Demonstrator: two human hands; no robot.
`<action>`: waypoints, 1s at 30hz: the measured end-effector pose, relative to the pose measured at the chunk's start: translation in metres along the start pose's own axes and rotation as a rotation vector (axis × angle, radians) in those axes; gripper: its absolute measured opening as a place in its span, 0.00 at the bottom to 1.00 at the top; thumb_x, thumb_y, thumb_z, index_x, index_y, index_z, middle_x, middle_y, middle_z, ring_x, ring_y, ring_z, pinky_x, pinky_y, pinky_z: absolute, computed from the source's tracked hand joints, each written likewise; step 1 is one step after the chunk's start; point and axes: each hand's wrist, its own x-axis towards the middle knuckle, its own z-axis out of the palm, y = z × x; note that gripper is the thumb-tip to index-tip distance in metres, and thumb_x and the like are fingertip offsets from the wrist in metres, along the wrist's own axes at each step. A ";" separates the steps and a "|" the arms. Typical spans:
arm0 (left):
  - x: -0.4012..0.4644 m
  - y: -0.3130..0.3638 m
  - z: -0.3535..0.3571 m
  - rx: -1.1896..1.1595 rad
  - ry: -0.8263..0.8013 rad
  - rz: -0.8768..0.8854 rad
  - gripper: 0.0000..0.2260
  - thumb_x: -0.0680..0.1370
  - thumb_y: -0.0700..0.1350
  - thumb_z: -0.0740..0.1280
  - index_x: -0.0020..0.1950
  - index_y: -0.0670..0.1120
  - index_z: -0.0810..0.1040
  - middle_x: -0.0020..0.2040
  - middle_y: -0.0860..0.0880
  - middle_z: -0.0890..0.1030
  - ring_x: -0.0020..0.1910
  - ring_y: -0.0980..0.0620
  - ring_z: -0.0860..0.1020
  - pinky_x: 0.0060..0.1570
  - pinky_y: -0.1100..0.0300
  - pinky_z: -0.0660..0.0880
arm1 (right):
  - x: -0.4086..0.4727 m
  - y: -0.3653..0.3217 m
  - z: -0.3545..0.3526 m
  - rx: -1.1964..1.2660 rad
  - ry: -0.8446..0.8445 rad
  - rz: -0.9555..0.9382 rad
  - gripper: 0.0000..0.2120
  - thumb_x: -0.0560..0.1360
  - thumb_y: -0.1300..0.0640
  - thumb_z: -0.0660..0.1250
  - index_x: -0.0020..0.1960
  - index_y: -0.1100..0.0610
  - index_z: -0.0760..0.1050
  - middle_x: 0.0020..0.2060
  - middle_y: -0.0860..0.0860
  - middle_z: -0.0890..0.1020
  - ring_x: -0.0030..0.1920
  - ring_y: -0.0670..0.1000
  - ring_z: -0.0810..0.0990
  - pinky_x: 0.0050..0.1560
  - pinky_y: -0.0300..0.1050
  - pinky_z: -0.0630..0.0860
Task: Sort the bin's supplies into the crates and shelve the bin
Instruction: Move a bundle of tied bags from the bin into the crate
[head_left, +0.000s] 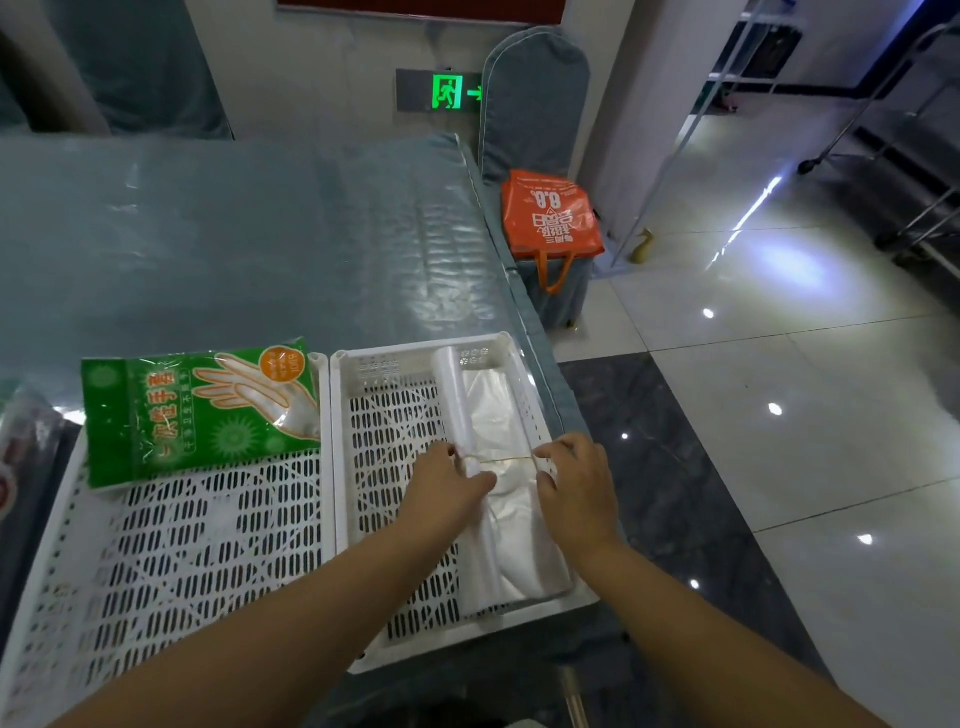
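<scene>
Two white perforated crates stand side by side on the table. The left crate (171, 545) holds a green packet of disposable gloves (197, 410) at its far end. In the right crate (384, 447) lies a bundle of clear plastic bags (493, 415) along its right side. A thin yellow rubber band (506, 460) is stretched across the bundle. My left hand (447, 493) pinches its left end and my right hand (571, 483) pinches its right end. The bin is not in view.
The table (234, 234) has a blue cloth under clear plastic. An orange bag (550, 218) sits on a covered chair (535, 104) past the table's right edge. Glossy tiled floor (779, 415) lies to the right. Some wrapped item (21, 447) shows at the left edge.
</scene>
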 end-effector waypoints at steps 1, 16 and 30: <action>0.000 0.000 0.004 0.011 -0.019 0.011 0.20 0.70 0.50 0.69 0.59 0.47 0.70 0.54 0.50 0.73 0.47 0.52 0.76 0.42 0.58 0.74 | 0.000 0.002 -0.001 0.023 -0.005 0.010 0.10 0.71 0.65 0.68 0.52 0.58 0.79 0.50 0.53 0.77 0.49 0.49 0.71 0.50 0.40 0.73; 0.014 -0.015 0.028 -0.049 0.016 -0.121 0.17 0.67 0.42 0.73 0.51 0.46 0.70 0.40 0.53 0.76 0.37 0.54 0.77 0.28 0.64 0.72 | -0.011 0.003 -0.009 0.015 0.046 -0.048 0.06 0.71 0.64 0.70 0.48 0.58 0.81 0.43 0.53 0.80 0.45 0.51 0.76 0.48 0.45 0.78; 0.003 0.004 0.039 -0.249 0.060 -0.191 0.16 0.66 0.39 0.69 0.50 0.50 0.70 0.43 0.50 0.77 0.40 0.50 0.77 0.36 0.59 0.73 | -0.010 0.003 -0.011 -0.018 -0.021 -0.048 0.08 0.73 0.62 0.68 0.52 0.60 0.80 0.46 0.55 0.79 0.47 0.53 0.75 0.49 0.45 0.75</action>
